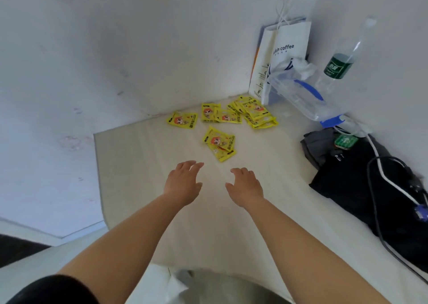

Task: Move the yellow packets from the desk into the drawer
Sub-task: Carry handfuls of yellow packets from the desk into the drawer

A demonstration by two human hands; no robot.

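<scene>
Several yellow packets with a cartoon face lie on the cream desk [162,188]. The nearest small pile of yellow packets [220,144] sits just beyond my fingertips. A single packet [183,119] lies further back on the left, and a bigger heap of packets [250,112] lies by the back wall. My left hand [184,183] and my right hand [245,187] both hover over the desk with fingers spread and relaxed, holding nothing. At the desk's near edge the open drawer [208,285] shows below my arms.
A white coffee paper bag [284,53] leans in the back right corner. Beside it are a clear plastic box with a blue handle [305,100] and a water bottle [342,60]. A black bag [370,188] with cables [379,165] fills the desk's right side.
</scene>
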